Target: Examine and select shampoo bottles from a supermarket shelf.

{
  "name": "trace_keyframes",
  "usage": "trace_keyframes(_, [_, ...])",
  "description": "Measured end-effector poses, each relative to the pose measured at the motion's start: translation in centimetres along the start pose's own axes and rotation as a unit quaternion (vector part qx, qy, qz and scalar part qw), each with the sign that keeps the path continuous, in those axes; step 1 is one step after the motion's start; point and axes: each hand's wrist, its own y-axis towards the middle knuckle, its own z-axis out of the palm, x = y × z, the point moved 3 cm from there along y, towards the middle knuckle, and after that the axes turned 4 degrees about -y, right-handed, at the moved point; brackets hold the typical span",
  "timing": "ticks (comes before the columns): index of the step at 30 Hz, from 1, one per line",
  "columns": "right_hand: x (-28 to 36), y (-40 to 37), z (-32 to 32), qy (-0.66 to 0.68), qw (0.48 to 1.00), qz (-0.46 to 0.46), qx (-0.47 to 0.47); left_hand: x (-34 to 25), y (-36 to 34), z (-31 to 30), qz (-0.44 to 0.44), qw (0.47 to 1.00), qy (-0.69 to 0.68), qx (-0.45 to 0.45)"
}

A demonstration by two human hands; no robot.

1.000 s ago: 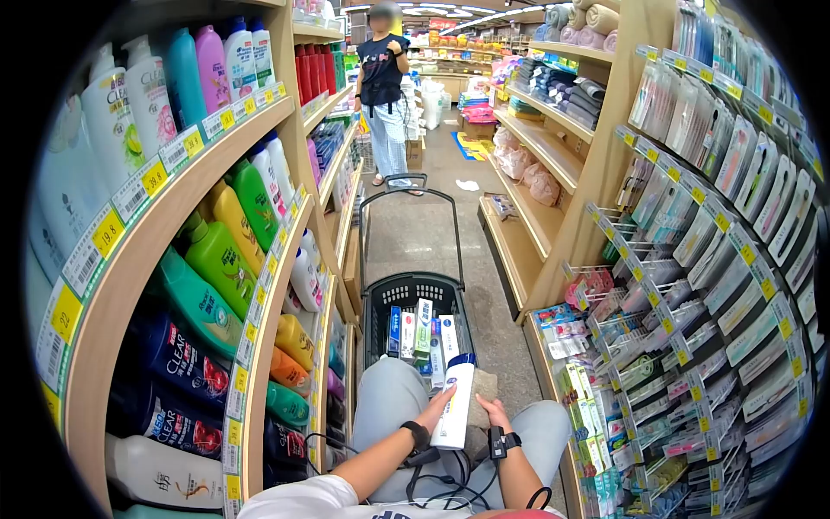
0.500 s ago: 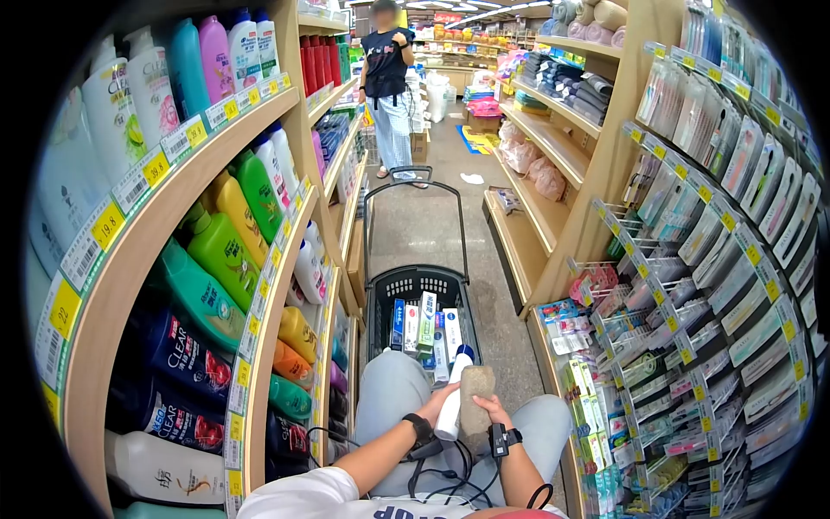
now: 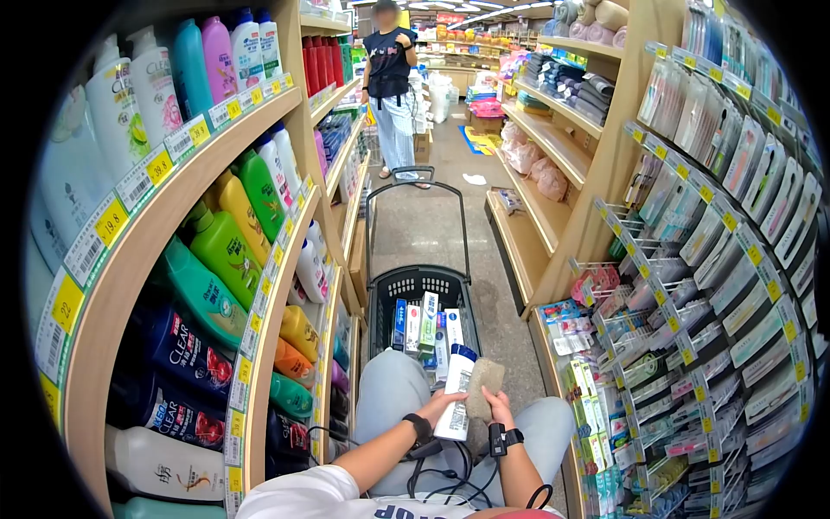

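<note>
My left hand (image 3: 439, 408) is wrapped round a white bottle (image 3: 455, 400) with a dark blue cap. Printed text on the bottle faces up at me. In my right hand (image 3: 497, 406) is a fuzzy grey-brown piece (image 3: 487, 381), perhaps a cloth, right beside the bottle. Both are above my lap. Just beyond my knees, a black wheeled shopping basket (image 3: 378, 322) holds several boxes, among them a green and white box (image 3: 428, 322) and a blue box (image 3: 399, 324). Its pull handle (image 3: 418, 183) stands raised.
At my left, curved shelves (image 3: 194, 143) carry shampoo bottles, including a green bottle (image 3: 223, 255). On the right, hanging racks (image 3: 661, 294) hold packaged small goods. Farther along, a wooden shelf (image 3: 540, 203) bears folded textiles. A person (image 3: 393, 86) stands in the aisle behind the basket.
The white bottle has turned so its printed label shows, and its cap has shifted slightly left. The grey-brown piece now tilts to the right in my right hand.
</note>
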Motion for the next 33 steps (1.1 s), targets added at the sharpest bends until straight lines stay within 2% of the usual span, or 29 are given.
trace_keyframes(24, [-1.0, 0.5, -1.7, -0.066, 0.994, 0.032, -0.081, 0.1, 0.0, -0.6, 0.017, 1.0, 0.007, -0.014])
trace_keyframes(33, [-0.7, -0.7, -1.4, -0.133, 0.99, 0.042, -0.023, 0.2, 0.3, -1.2, 0.017, 1.0, -0.01, -0.013])
